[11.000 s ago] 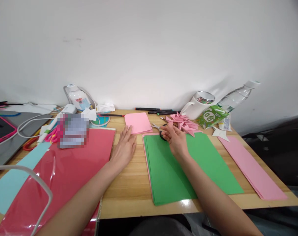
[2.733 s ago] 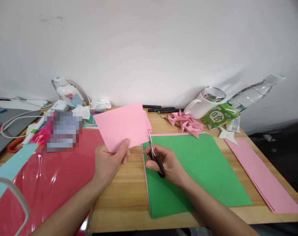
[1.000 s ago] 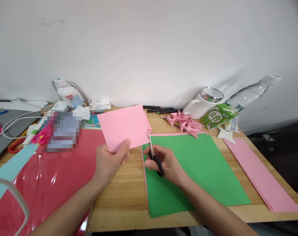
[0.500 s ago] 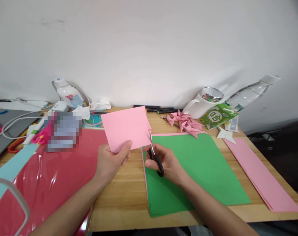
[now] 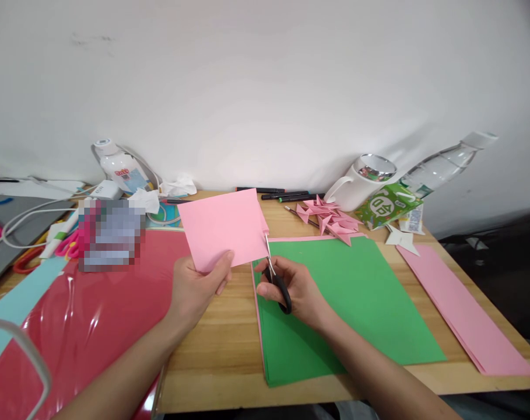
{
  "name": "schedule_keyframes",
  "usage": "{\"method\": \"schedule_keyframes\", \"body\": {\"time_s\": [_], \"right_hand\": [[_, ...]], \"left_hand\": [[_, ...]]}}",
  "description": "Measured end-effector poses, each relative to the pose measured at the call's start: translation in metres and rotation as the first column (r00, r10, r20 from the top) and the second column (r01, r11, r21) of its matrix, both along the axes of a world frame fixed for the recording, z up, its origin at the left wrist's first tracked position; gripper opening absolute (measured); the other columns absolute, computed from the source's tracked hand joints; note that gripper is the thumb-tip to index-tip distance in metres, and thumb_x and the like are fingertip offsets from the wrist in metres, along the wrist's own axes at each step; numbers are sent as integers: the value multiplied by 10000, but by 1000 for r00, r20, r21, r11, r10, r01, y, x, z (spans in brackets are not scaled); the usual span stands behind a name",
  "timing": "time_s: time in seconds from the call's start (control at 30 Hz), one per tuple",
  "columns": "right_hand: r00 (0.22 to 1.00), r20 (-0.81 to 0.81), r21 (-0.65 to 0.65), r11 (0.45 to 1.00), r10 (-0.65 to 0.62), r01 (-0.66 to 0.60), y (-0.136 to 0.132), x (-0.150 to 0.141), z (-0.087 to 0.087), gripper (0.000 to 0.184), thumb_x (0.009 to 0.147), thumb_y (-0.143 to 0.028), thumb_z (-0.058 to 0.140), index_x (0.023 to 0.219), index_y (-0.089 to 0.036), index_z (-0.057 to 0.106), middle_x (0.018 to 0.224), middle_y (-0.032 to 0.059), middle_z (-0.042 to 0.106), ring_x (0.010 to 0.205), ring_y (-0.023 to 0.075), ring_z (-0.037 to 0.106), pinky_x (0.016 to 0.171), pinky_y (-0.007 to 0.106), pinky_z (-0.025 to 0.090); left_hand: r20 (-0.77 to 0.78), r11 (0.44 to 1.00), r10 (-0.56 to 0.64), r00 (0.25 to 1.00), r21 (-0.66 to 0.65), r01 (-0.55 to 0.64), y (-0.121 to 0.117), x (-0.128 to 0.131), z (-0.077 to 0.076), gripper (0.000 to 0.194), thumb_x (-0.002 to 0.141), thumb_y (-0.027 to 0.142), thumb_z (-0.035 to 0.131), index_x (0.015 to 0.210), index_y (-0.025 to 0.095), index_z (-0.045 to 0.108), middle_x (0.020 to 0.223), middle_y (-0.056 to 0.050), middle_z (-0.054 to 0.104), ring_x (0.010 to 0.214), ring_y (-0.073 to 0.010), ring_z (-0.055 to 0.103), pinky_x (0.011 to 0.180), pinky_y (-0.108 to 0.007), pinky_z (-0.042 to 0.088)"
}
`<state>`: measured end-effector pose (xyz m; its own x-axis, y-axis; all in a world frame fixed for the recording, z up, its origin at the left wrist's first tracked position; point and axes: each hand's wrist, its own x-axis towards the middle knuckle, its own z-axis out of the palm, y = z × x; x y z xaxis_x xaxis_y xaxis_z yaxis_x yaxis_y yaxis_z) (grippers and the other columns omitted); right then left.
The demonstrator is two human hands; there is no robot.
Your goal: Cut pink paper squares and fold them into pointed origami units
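Note:
Pinched by its lower edge, a pink paper (image 5: 223, 227) is held up in my left hand (image 5: 201, 283), thumb across its front. My right hand (image 5: 295, 286) has its fingers in the handles of black-handled scissors (image 5: 281, 291). The blades point up and meet the paper's right edge, where a second layer or flap of pink shows behind. How far the blades reach into the paper I cannot tell. Below my right hand lies a stack of green paper (image 5: 356, 309), with pink edges showing under it.
Folded pink paper stars (image 5: 328, 219), several pens (image 5: 286, 195), a white mug (image 5: 356, 184), a green packet (image 5: 387, 205) and a tilted bottle (image 5: 449, 163) stand at the back. Pink strips (image 5: 461, 309) lie right. A red glossy sheet (image 5: 98, 315) and cables (image 5: 24, 224) are left.
Almost nothing differs. The paper and both hands keep nearly the same place, with only a very slight shift to the left.

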<state>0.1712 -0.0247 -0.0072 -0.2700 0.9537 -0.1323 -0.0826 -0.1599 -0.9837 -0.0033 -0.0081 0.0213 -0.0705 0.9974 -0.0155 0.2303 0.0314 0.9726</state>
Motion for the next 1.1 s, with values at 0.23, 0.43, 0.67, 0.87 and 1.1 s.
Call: {"method": "schedule_keyframes", "body": {"time_s": [0.23, 0.43, 0.67, 0.87, 1.1], "right_hand": [[1000, 15, -18, 1000, -25, 25, -1, -3, 1, 439, 636, -538, 762, 809, -187, 563, 558, -53, 479, 492, 79, 382, 468, 232, 308], [1000, 8, 7, 1000, -5, 5, 0, -1, -1, 446, 638, -515, 773, 863, -189, 569, 627, -42, 517, 551, 91, 438, 527, 245, 342], [1000, -6, 25, 1000, -1, 1, 2, 2, 2, 453, 617, -496, 794, 802, -184, 524, 704, -23, 549, 611, 100, 462, 575, 252, 348], [1000, -5, 31, 999, -9, 9, 2, 1, 2, 448, 625, -499, 786, 819, -182, 537, 672, -37, 514, 584, 90, 424, 558, 248, 330], [1000, -9, 38, 999, -22, 22, 1, 0, 0, 439, 640, -498, 775, 839, -173, 557, 637, -51, 490, 559, 76, 403, 540, 234, 321]], "left_hand": [[-3, 1000, -1, 1000, -9, 1, 0, 0, 1, 401, 758, 332, 618, 410, 181, 487, 337, 41, 422, 337, -70, 387, 363, -193, 318], [6, 1000, -17, 1000, -1, 17, 0, -1, -2, 404, 766, 329, 622, 417, 178, 486, 343, 43, 427, 339, -62, 387, 365, -184, 316], [18, 999, -47, 999, -15, 47, 1, 1, 0, 379, 746, 306, 625, 414, 174, 500, 336, 43, 436, 317, -56, 374, 339, -178, 301], [21, 999, -50, 999, -19, 51, -1, 0, 0, 386, 748, 299, 623, 405, 174, 496, 326, 46, 421, 317, -53, 371, 341, -172, 301], [23, 998, -53, 998, -13, 54, 0, 1, 0, 400, 758, 312, 619, 409, 170, 487, 331, 46, 421, 322, -51, 370, 345, -170, 297]]}}
